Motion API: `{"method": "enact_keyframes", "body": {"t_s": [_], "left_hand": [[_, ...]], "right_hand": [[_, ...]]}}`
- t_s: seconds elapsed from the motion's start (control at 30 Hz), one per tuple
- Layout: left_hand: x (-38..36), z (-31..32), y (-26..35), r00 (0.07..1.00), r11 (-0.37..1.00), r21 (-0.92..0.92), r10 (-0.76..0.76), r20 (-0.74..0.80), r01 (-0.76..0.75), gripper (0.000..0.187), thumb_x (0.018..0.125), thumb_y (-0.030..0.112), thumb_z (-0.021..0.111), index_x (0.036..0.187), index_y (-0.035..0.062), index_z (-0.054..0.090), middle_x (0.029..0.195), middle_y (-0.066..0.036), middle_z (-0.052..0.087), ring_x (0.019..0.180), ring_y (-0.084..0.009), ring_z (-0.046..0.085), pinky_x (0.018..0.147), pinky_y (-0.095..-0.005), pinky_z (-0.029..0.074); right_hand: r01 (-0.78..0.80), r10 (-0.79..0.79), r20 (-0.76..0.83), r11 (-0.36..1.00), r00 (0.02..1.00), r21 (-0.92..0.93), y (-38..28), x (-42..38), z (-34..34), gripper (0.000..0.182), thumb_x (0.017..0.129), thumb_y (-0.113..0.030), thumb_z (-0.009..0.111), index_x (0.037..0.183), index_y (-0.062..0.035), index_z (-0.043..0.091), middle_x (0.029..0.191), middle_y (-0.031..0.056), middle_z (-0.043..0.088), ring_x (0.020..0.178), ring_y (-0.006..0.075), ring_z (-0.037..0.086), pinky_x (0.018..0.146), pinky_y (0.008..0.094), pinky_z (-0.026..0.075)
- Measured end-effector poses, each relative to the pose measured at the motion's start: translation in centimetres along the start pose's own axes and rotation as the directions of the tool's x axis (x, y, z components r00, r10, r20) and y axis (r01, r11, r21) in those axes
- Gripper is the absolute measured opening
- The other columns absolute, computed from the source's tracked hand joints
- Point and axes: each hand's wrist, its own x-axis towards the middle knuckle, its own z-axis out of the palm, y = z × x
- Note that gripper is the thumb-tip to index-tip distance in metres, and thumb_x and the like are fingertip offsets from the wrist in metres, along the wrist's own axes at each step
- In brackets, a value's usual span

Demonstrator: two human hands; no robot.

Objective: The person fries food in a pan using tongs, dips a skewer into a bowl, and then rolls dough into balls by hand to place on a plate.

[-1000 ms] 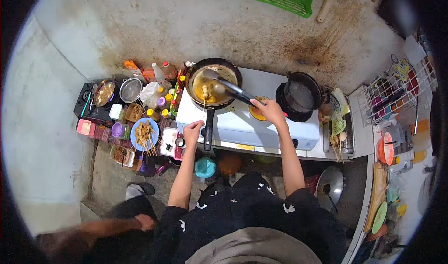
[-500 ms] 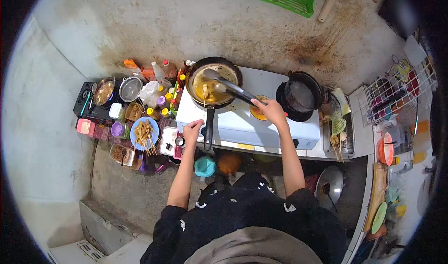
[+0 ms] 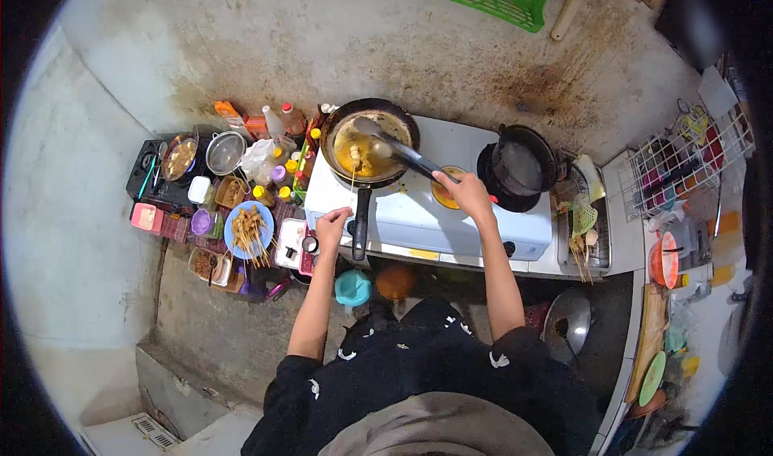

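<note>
My right hand [image 3: 465,192] is closed around black-handled tongs [image 3: 412,156], whose dark tips reach into the frying pan [image 3: 413,118]. Oil and yellow food cover part of the pan's bottom. A skewer [image 3: 353,174] with pale pieces at its upper end lies over the pan's near side. Its thin stick runs down toward my left hand [image 3: 332,225], which pinches its lower end in front of the stove, left of the pan handle [image 3: 361,229]. The white stove [image 3: 451,222] carries the pan on its left burner.
A dark pot [image 3: 522,164] stands on the right burner. Left of the stove are a blue plate of skewers [image 3: 250,229], several bottles and tubs, a strainer [image 3: 226,151] and a smaller pan [image 3: 179,159]. More skewers [image 3: 580,254] lie by the sink at right.
The tongs have shifted very slightly within the pan. Both hands stay almost where they were, and the skewer remains over the near rim.
</note>
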Motion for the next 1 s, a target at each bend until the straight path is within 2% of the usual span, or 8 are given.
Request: {"method": "enact_keyframes", "body": {"t_s": [0.27, 0.4, 0.63, 0.7, 0.8, 0.87, 0.93, 1.0], "left_hand": [[0.1, -0.1, -0.7, 1.000, 0.999, 0.036, 0.027, 0.004, -0.027, 0.017, 0.077, 0.010, 0.060, 0.086, -0.0029, 0.066, 0.080, -0.007, 0.066, 0.074, -0.0105, 0.060, 0.072, -0.0210, 0.045], [-0.2, -0.1, -0.4, 1.000, 1.000, 0.022, 0.012, 0.013, -0.012, 0.018, 0.077, 0.010, 0.060, 0.088, -0.0023, 0.066, 0.081, -0.007, 0.066, 0.076, -0.0101, 0.059, 0.073, -0.0208, 0.044], [-0.7, -0.1, 0.5, 0.998, 0.997, 0.046, -0.058, 0.025, 0.057, 0.017, 0.076, 0.012, 0.059, 0.086, 0.0018, 0.068, 0.082, -0.002, 0.066, 0.068, -0.0059, 0.053, 0.063, -0.0195, 0.039], [-0.7, -0.1, 0.6, 0.998, 0.998, 0.032, -0.050, 0.031, 0.049, 0.019, 0.076, 0.012, 0.060, 0.088, -0.0021, 0.066, 0.081, -0.006, 0.066, 0.077, -0.0106, 0.059, 0.074, -0.0213, 0.043], [-0.3, -0.2, 0.2, 0.993, 0.995, 0.027, -0.101, 0.056, 0.100, 0.019, 0.076, 0.013, 0.060, 0.090, 0.0021, 0.067, 0.080, -0.001, 0.066, 0.063, -0.0034, 0.051, 0.056, -0.0170, 0.038], [0.0, -0.6, -0.2, 0.966, 0.973, 0.019, -0.231, 0.112, 0.230, 0.025, 0.079, 0.019, 0.057, 0.100, 0.0097, 0.065, 0.088, 0.003, 0.065, 0.058, -0.0044, 0.042, 0.056, -0.0191, 0.035], [-0.8, -0.5, 1.3, 0.941, 0.950, 0.004, -0.311, 0.136, 0.313, 0.027, 0.078, 0.021, 0.057, 0.103, 0.0133, 0.064, 0.090, 0.005, 0.063, 0.058, -0.0051, 0.037, 0.057, -0.0180, 0.032], [-0.3, -0.7, 0.9, 0.938, 0.950, -0.020, -0.305, 0.165, 0.312, 0.028, 0.079, 0.020, 0.055, 0.105, 0.0133, 0.063, 0.089, 0.008, 0.060, 0.061, -0.0051, 0.037, 0.057, -0.0174, 0.032]], "right_hand": [[0.076, -0.081, -0.175, 0.997, 0.981, -0.032, 0.8, 1.1, 1.2, 0.058, 0.073, -0.061, 0.052, 0.070, -0.0045, 0.066, 0.060, 0.0148, 0.059, 0.060, 0.0291, 0.059, 0.059, 0.0368, 0.044], [0.046, -0.051, -0.060, 0.995, 0.997, -0.089, 0.8, 1.2, 1.4, 0.057, 0.074, -0.060, 0.051, 0.069, -0.0048, 0.065, 0.060, 0.0142, 0.059, 0.061, 0.0289, 0.059, 0.058, 0.0363, 0.044], [0.128, -0.147, -0.212, 0.986, 0.966, -0.102, 1.5, 0.6, 2.4, 0.049, 0.071, -0.056, 0.059, 0.091, -0.0111, 0.068, 0.067, 0.0161, 0.062, 0.067, 0.0301, 0.061, 0.063, 0.0377, 0.046], [0.148, -0.184, -0.255, 0.977, 0.949, -0.156, 1.4, 0.3, 2.6, 0.048, 0.068, -0.052, 0.064, 0.097, -0.0149, 0.067, 0.071, 0.0159, 0.063, 0.070, 0.0298, 0.062, 0.063, 0.0375, 0.048], [0.225, -0.258, -0.353, 0.965, 0.899, -0.132, 1.5, -0.7, 2.7, 0.047, 0.067, -0.052, 0.065, 0.098, -0.0163, 0.066, 0.071, 0.0161, 0.063, 0.068, 0.0299, 0.062, 0.063, 0.0379, 0.048], [0.197, -0.228, -0.342, 0.973, 0.912, -0.122, 2.0, -1.4, 3.0, 0.039, 0.067, -0.042, 0.068, 0.096, -0.0157, 0.067, 0.074, 0.0151, 0.063, 0.068, 0.0303, 0.061, 0.063, 0.0379, 0.047], [0.344, -0.458, -0.470, 0.886, 0.754, -0.311, 2.6, -2.0, 3.5, 0.032, 0.066, -0.031, 0.071, 0.093, -0.0143, 0.068, 0.077, 0.0138, 0.061, 0.069, 0.0300, 0.059, 0.063, 0.0381, 0.046], [0.294, -0.347, -0.426, 0.937, 0.835, -0.188, 3.0, -2.5, 3.1, 0.028, 0.065, -0.024, 0.072, 0.091, -0.0142, 0.069, 0.078, 0.0126, 0.058, 0.069, 0.0290, 0.058, 0.064, 0.0380, 0.045]]}}
